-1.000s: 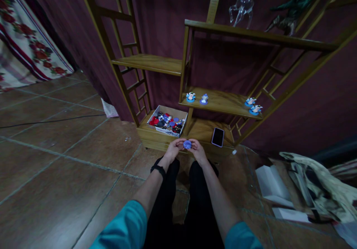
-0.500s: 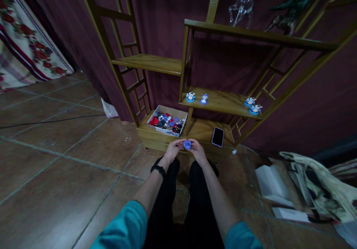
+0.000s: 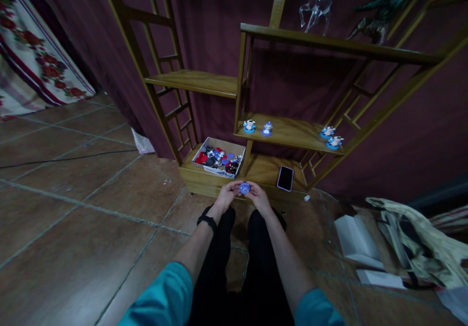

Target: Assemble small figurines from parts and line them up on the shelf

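A small purple figurine (image 3: 244,188) is pinched between my two hands, above my knees and in front of the shelf unit's lower edge. My left hand (image 3: 228,193) grips its left side, and my right hand (image 3: 259,197) grips its right side. The fingers cover part of it, so its finer shape is hard to make out. Just beyond my left hand, a cardboard box (image 3: 208,168) holds several red, purple, black and white figurine pieces. On the shelf above stand a purple-and-white figurine (image 3: 266,128) and a blue-based figurine (image 3: 249,126).
The wooden shelf (image 3: 292,133) also bears two blue-based figurines (image 3: 334,142) at its right end. A phone (image 3: 285,178) lies on the lower board. Higher up stands a clear horse statue (image 3: 317,7). White boxes (image 3: 356,240) and cloth lie on the floor at right.
The purple figurine has tilted slightly between my fingers. Both hands keep nearly the same place, and the view has shifted very little.
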Demonstrator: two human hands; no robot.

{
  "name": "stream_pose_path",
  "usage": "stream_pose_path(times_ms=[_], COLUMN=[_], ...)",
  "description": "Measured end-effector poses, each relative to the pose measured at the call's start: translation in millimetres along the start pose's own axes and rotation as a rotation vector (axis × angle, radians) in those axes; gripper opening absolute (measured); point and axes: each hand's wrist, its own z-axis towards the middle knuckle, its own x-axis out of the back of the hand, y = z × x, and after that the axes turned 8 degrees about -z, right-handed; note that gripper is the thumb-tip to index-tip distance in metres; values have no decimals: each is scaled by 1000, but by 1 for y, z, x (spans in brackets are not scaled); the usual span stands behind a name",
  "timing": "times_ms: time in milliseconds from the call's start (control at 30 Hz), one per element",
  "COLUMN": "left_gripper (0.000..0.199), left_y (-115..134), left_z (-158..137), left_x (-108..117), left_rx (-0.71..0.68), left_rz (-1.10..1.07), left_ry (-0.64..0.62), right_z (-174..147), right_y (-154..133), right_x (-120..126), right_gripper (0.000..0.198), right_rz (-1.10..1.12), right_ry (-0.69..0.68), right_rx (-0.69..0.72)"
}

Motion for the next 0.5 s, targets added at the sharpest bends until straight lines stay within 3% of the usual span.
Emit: stream_pose_path(times_ms=[200,500], left_gripper=[30,33], left_y=[-1,0], left_z=[1,-1], left_x=[1,-1], left_rx=[22,38], left_rz=[-6,-4], left_ry=[27,-9], right_z=[-3,-8], right_y=[-9,-25], right_x=[-1,-2], right_gripper=[50,47], right_rz=[82,80], right_ry=[-11,-56], right_rx=[-80,-74])
